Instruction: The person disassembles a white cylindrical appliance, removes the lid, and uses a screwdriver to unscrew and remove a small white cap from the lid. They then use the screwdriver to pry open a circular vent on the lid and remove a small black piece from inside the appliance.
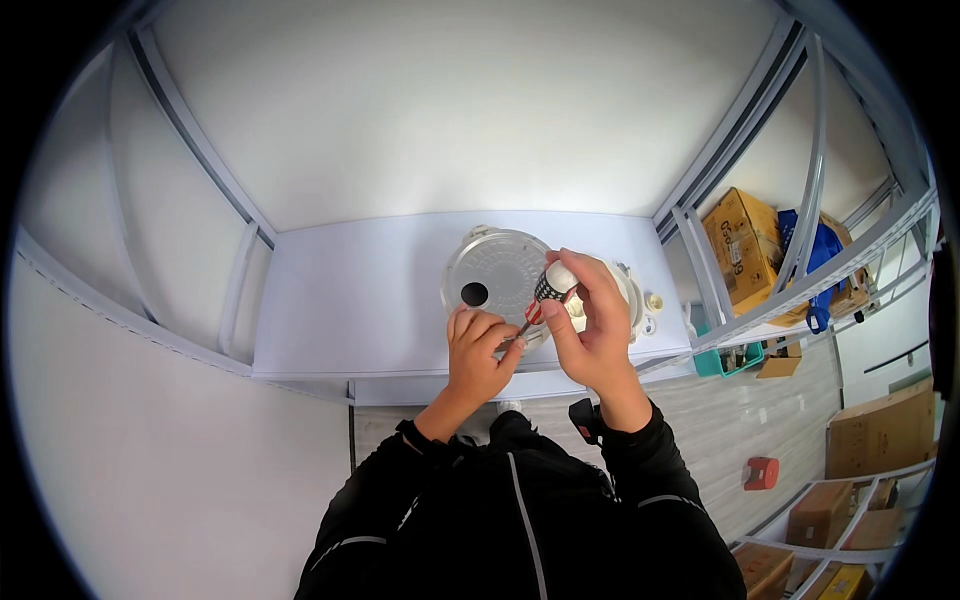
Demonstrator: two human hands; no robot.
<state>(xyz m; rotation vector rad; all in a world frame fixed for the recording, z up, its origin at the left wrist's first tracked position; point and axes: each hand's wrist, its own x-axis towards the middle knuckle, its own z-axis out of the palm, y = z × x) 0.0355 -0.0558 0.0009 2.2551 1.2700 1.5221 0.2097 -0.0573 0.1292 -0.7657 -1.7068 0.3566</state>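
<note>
My right hand point(590, 330) grips a screwdriver point(548, 291) by its rounded white, black and red handle, with the shaft slanting down-left. My left hand point(483, 350) has its fingers curled at the lower end of the shaft, beside the near rim of a round translucent plastic piece point(495, 258) with a dark round hole; whether it pinches the shaft or a small part there is unclear. A second round pale piece point(628, 295) lies partly hidden behind my right hand, with small round white and cream parts point(653, 302) to its right.
A white shelf board point(340, 290) sits within a metal frame point(700, 250). To the right are cardboard boxes point(740, 235), a blue bag point(822, 265) and a teal bin point(710, 360). A red stool point(761, 472) stands on the floor near more boxes point(875, 430).
</note>
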